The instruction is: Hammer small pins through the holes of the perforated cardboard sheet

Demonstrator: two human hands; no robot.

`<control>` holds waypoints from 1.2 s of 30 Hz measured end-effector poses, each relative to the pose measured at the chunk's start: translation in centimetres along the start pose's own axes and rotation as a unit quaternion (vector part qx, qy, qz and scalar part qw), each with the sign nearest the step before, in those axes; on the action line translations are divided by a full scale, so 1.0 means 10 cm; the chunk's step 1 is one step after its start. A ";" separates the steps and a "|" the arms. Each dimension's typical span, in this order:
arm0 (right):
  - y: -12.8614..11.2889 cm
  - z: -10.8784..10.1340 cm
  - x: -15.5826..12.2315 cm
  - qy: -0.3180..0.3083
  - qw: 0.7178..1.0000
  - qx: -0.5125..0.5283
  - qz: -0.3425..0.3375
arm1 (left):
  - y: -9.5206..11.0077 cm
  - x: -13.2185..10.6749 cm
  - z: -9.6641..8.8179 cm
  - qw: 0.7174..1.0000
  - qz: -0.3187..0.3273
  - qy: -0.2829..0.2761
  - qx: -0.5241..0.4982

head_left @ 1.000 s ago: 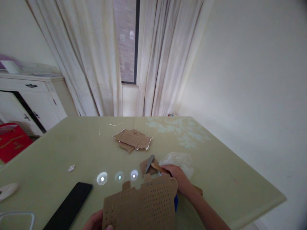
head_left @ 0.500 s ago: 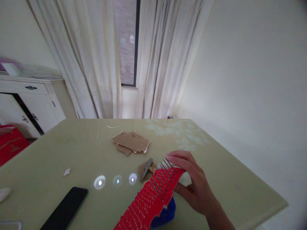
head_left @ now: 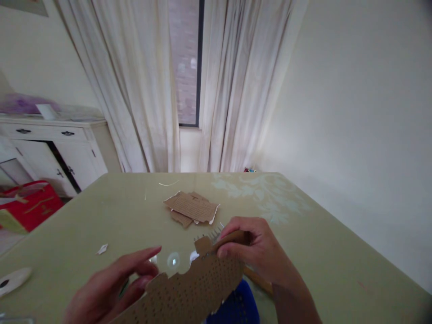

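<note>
My right hand (head_left: 248, 245) grips the upper right end of a perforated cardboard strip (head_left: 194, 283), its brown side facing me. Rows of small holes cover the strip, and its edges are torn. Thin metal nails (head_left: 216, 234) stick out beyond its far edge, near my right fingers. At the strip's lower left is my left hand (head_left: 118, 283), index finger stretched out and the others loosely bent; whether it touches the cardboard I cannot tell. Under the strip sits a blue perforated container (head_left: 239, 306), partly hidden. A hammer's wooden handle (head_left: 258, 281) shows below my right wrist; its head is hidden.
Torn cardboard pieces (head_left: 192, 208) lie stacked farther back on the pale green table (head_left: 303, 252). A small white scrap (head_left: 102, 249) and a white oval object (head_left: 15, 281) are at the left. Beyond the table stand a white cabinet (head_left: 81, 148) and a red bag (head_left: 37, 204).
The strip has turned over from its red face to its brown face, still in my right hand. My left hand has come into view, covering where the black phone lay.
</note>
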State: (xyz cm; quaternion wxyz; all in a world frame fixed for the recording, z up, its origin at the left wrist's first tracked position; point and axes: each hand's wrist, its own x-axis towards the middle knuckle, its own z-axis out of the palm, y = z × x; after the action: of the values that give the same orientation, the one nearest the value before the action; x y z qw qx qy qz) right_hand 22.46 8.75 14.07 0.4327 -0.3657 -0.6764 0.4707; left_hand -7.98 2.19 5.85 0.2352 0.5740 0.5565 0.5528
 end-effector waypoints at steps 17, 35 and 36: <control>0.32 0.13 0.04 0.074 0.955 0.234 0.165 | 0.32 0.75 0.75 0.895 0.434 -0.105 0.017; 0.24 0.14 0.11 0.071 0.986 0.075 0.128 | 0.31 0.69 0.66 0.870 0.470 -0.126 0.078; 0.24 0.12 0.11 0.078 0.987 0.074 0.122 | 0.30 0.73 0.65 0.877 0.450 -0.147 0.079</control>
State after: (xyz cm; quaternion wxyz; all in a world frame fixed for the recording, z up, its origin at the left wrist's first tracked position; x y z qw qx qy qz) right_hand 21.15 10.07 11.82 0.4493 -0.4483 -0.5539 0.5389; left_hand -2.70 10.16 9.38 -0.0057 0.8540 0.2390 0.4622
